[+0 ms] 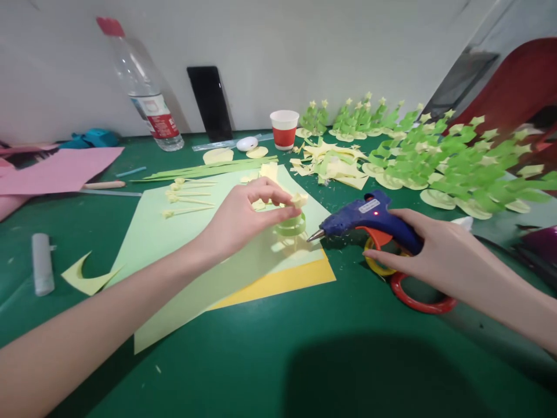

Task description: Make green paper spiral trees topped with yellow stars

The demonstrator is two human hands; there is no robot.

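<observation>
Nr R edge of green sheet (243,267), L hand (243,215) fingers pinch paper tree (290,226); R hand (429,241) fingers at glue gun (357,215), can't tell if gripping.

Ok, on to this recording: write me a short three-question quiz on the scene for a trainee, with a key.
1. Multiple choice: which of these is the right hand touching?
A) the pink paper
B) the paper cup
C) the blue glue gun

2. True or false: in the picture, the clear bottle stands to the left of the black phone.

3. Short answer: the left hand pinches a small paper piece. What colours are its top and the curled part below?

Key
1. C
2. True
3. Pale yellow on top, green below
</observation>
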